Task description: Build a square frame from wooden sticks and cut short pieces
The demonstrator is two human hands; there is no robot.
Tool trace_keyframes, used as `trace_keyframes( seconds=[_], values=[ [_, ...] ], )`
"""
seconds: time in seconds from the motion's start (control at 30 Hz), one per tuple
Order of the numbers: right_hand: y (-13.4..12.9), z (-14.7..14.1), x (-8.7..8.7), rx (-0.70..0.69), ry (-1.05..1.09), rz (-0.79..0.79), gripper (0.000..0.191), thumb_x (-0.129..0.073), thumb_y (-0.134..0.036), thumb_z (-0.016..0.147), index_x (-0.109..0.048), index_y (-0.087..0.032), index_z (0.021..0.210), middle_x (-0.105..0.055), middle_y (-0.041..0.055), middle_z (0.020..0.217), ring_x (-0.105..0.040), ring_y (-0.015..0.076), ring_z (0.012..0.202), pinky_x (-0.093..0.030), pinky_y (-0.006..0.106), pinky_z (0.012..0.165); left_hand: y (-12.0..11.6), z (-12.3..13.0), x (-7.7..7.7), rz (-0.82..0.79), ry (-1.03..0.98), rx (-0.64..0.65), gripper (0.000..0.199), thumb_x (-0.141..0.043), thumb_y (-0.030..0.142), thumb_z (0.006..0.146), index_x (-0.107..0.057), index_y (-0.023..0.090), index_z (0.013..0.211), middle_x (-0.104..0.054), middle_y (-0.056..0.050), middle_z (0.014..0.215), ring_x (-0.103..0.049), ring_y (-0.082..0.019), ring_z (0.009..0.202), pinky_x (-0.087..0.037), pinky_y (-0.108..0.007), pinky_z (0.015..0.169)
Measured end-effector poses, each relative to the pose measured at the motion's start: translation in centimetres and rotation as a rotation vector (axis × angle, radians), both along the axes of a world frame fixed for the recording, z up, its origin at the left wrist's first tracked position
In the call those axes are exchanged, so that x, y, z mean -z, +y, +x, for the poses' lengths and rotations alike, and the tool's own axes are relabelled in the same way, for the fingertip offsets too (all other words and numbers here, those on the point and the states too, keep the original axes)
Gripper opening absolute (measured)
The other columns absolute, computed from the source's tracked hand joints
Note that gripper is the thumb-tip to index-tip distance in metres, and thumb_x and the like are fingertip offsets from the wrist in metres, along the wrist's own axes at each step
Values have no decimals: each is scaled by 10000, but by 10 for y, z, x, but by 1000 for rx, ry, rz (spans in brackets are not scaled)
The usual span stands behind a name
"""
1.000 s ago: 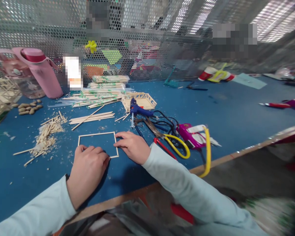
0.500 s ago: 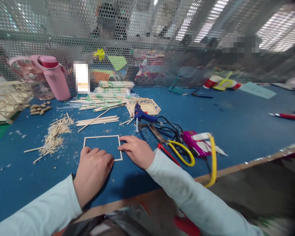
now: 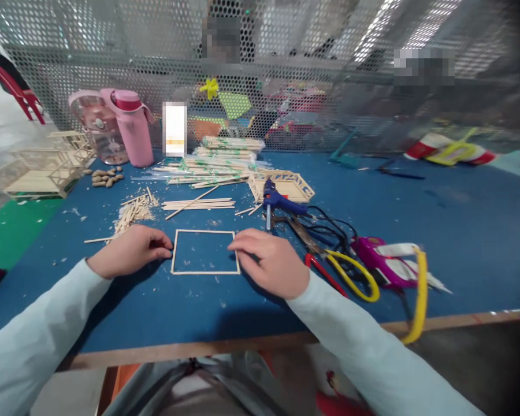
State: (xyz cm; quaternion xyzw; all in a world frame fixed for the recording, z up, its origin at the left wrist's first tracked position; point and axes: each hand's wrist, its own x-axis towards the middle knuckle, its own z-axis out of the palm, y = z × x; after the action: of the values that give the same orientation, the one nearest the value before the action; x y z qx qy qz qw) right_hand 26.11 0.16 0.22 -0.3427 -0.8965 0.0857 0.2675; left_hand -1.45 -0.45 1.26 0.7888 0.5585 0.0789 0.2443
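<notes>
A rectangular frame of thin wooden sticks (image 3: 206,273) lies flat on the blue table. My left hand (image 3: 132,249) is just beside its left side, thumb and fingertips apart with nothing between them. At the right side, my right hand (image 3: 271,261) touches the stick with its fingertips, thumb and fingers apart. Behind the frame lie several loose sticks (image 3: 199,204), one of them across the others. A heap of short stick pieces (image 3: 134,214) sits behind my left hand.
Right of my right hand are yellow-handled pliers (image 3: 351,274), a magenta glue gun (image 3: 379,263) and cables. A blue glue gun (image 3: 286,200) rests by a small stick tray (image 3: 303,186). Behind stand a pink bottle (image 3: 135,136), bundled sticks (image 3: 225,164) and stick models (image 3: 39,172).
My left hand has moved left off the frame's near stick to its left side. My right hand remains at the right side. The camera view has turned left.
</notes>
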Motion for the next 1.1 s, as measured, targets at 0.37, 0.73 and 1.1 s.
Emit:
trace_keyframes(
  seconds=[0.37,0.73,1.1],
  values=[
    [-12,-48,12,-93,-347,-90,191,-523,-320,840,-683,-216,826,-628,27,783,-520,140,722,-311,266,619,-9,6,20,112,-68,-61,233,-557,395,778,-667,202,847,-693,-8,794,-607,-149,715,-423,-237,660],
    [-16,-48,16,-75,-345,-42,233,-502,-284,853,-671,-223,705,-584,15,741,-461,126,660,-209,296,605,-11,9,24,147,-71,-12,221,-532,359,809,-707,232,854,-679,-22,827,-608,-148,749,-433,-252,690],
    [-19,-50,18,-55,-328,-16,243,-494,-244,851,-652,-211,669,-584,16,718,-452,126,648,-189,305,611,-13,12,23,142,-30,-34,237,-508,362,821,-701,230,858,-691,-30,843,-617,-162,762,-438,-259,689]
  ],
)
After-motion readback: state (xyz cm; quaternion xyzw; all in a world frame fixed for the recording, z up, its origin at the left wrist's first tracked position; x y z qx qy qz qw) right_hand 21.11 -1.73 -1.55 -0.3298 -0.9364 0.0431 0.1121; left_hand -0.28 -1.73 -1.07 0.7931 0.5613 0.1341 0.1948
